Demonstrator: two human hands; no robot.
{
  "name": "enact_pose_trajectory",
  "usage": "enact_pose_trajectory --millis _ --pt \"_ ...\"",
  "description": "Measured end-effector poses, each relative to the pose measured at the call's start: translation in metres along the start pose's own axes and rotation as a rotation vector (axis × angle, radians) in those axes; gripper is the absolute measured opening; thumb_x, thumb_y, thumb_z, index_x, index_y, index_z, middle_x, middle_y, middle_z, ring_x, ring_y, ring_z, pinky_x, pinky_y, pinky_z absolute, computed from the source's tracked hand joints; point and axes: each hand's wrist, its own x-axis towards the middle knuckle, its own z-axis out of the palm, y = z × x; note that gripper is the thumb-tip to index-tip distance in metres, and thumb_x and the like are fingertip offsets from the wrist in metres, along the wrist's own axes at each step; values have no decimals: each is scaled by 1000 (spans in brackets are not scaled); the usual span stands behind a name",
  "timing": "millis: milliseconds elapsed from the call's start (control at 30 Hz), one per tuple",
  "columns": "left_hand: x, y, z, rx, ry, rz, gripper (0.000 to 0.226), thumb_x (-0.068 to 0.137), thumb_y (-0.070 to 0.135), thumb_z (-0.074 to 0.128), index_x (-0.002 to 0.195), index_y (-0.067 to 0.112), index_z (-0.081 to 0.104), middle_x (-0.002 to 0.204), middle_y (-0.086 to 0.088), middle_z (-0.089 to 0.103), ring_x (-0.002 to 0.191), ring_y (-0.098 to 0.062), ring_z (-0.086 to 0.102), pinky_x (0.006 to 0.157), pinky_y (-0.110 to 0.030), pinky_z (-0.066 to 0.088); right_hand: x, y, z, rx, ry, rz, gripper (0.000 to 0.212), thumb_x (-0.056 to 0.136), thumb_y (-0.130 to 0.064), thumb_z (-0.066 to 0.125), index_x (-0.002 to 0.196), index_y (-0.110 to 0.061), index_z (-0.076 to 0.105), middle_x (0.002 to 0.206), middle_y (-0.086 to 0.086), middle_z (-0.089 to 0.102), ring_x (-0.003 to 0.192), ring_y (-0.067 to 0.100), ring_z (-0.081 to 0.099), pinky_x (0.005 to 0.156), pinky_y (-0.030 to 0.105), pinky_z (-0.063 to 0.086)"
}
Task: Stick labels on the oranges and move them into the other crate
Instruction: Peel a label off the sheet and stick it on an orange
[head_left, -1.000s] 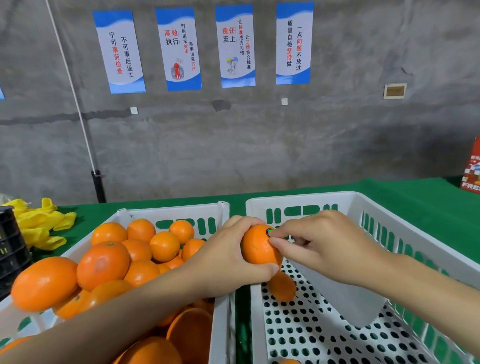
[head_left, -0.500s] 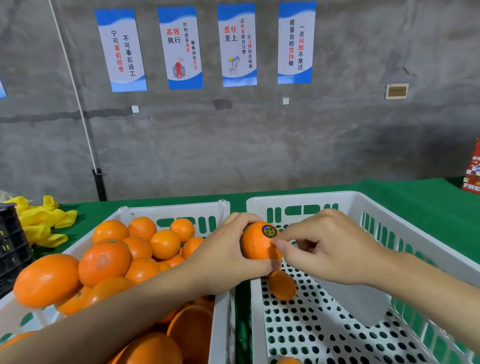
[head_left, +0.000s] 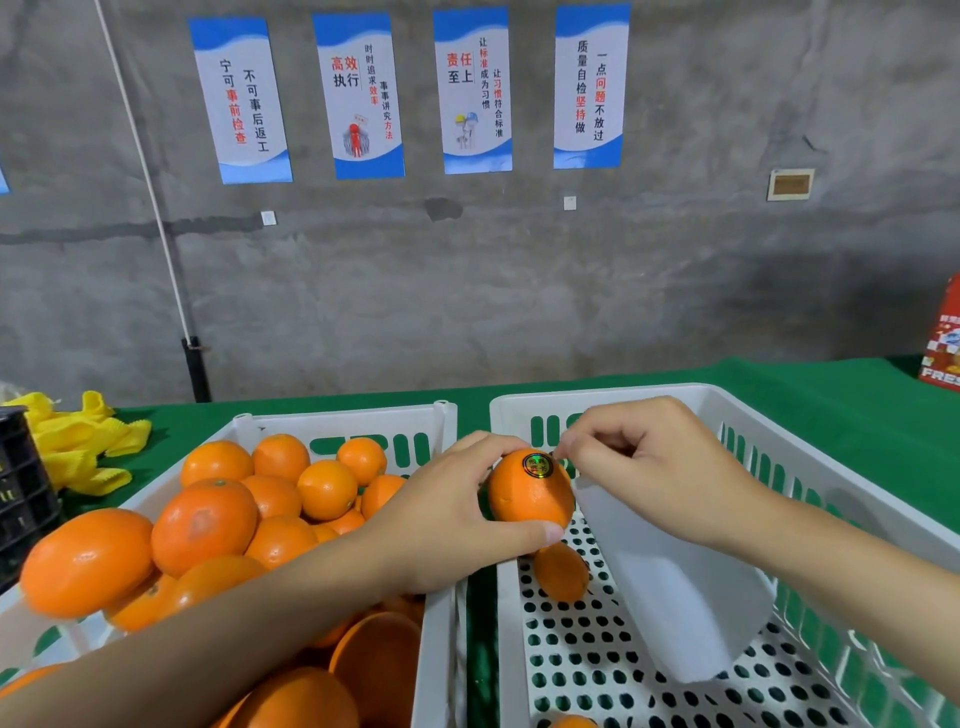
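My left hand (head_left: 447, 525) grips an orange (head_left: 530, 499) over the gap between two white crates. A round dark label (head_left: 537, 464) sits on its top. My right hand (head_left: 654, 467) hovers just right of the orange with curled fingers, thumb and forefinger close to the label. A white label sheet (head_left: 675, 597) hangs curled from under this hand. The left crate (head_left: 337, 415) is heaped with oranges (head_left: 208, 519). In the right crate (head_left: 597, 395), one orange (head_left: 561, 571) lies on the perforated floor and another orange (head_left: 571, 721) shows at the bottom edge.
Both crates stand on a green tablecloth (head_left: 831, 384) against a grey wall. Yellow foam nets (head_left: 78, 447) and a black crate (head_left: 21, 499) lie at the left. A red box (head_left: 943, 343) stands at the far right.
My right thumb and forefinger, which pressed the label onto the orange, have lifted off and drawn back to the right. The label now shows fully. My left hand stays in place.
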Motion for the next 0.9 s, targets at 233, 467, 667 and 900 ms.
enact_pose_trajectory --millis 233,467,667,900 --pt "-1 6 -2 -3 -217 -4 80 67 76 70 139 50 45 116 46 55 111 20 52 84 -3 46 1 6 1 35 69 32 15 91 -26 58 84 -28 71 43 -10 39 44 6 33 48 16 27" --pt "3 16 -2 239 -457 47 61 83 65 66 136 38 55 124 20 62 115 4 54 100 -23 46 -2 12 9 -51 -78 -57 15 98 -33 57 89 -41 67 44 -6 44 44 8 33 50 24 32" --pt "-3 22 -6 40 -322 114 87 81 61 73 149 61 17 157 34 21 148 3 18 123 -39 21 -1 14 11 115 -187 -55 16 99 -34 56 103 -33 72 58 4 59 50 7 43 55 24 39" --pt "-3 30 -2 -107 -155 135 9 93 26 72 95 19 76 96 9 72 95 -5 65 90 -28 51 5 20 18 308 -1 31 12 95 -29 63 90 -29 73 54 -10 52 51 4 39 52 19 35"
